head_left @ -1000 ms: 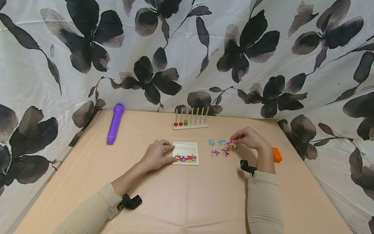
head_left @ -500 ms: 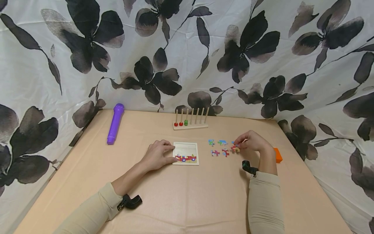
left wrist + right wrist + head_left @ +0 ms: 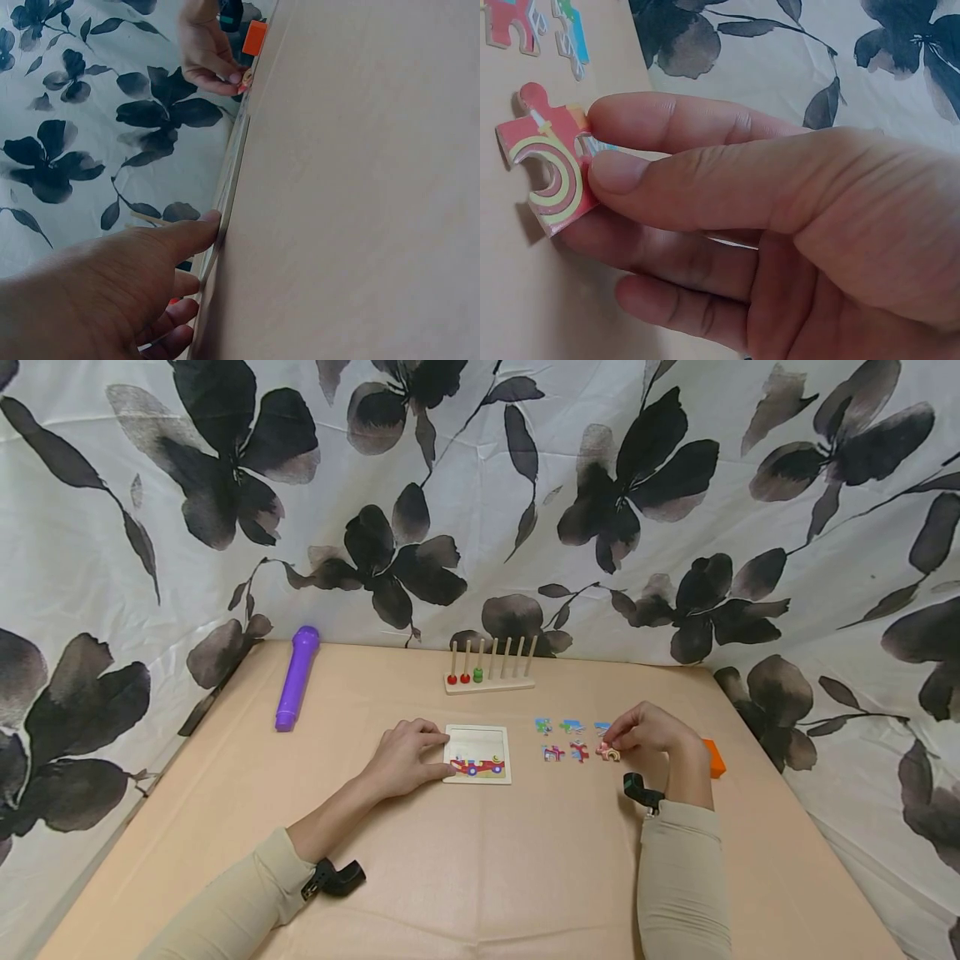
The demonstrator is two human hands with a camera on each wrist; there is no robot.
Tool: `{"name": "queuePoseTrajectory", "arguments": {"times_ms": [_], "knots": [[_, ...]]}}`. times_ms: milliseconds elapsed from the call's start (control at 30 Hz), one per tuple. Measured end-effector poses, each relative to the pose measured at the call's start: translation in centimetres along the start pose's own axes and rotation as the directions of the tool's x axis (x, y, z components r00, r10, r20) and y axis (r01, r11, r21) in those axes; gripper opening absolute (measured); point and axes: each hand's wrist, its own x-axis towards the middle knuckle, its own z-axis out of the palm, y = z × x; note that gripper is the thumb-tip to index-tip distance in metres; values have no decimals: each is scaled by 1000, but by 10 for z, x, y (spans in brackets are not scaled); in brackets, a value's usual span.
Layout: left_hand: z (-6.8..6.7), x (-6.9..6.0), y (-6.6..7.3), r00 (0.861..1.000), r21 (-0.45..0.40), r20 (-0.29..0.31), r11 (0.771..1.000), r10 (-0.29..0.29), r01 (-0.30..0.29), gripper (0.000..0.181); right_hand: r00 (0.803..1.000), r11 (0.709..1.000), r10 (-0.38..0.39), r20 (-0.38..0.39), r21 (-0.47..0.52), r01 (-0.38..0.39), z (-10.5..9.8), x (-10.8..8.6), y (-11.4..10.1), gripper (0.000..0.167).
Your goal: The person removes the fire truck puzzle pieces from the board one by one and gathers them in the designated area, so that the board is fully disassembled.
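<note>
The right grip (image 3: 651,731) is clamped on one puzzle piece (image 3: 568,161), thumb against fingers, low over the table (image 3: 480,860); whether it touches down, I can't tell. Looks light, thin and stiff, perhaps slick on the printed face, the knob its likely weak spot, so the broad side edge, under that thumb, is the place to hold! Over to the left grip (image 3: 401,757): thumb and fingers apart, resting against the picture tray (image 3: 477,739) on its right. Count them: one tray, five loose pieces (image 3: 553,752) just left of the right grip, one orange block (image 3: 714,759) to its right. Beyond both grips, one bead rack (image 3: 487,686), seven pegs, two red beads; one purple cylinder (image 3: 297,679), ahead-left of the left grip!
</note>
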Motion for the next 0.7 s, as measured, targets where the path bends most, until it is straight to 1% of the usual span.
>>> {"name": "queuePoseTrajectory", "arguments": {"times_ms": [33,200,333,567,700], "knots": [[0,0,0,1000,0,0,1000,-2,2,57,1000,1000,11,1,7,-11,1,1,0,14],[-1,0,1,1000,-3,2,1000,-8,8,57,1000,1000,13,16,23,-14,2,2,2,15],[-1,0,1,1000,-3,1,1000,-5,5,57,999,999,31,16,38,-31,3,3,4,16],[-1,0,0,1000,3,-2,1000,4,-4,57,999,999,15,29,40,-16,4,4,6,15],[-1,0,0,1000,5,-5,1000,8,-8,57,999,998,35,31,43,-37,4,6,8,15]]}}
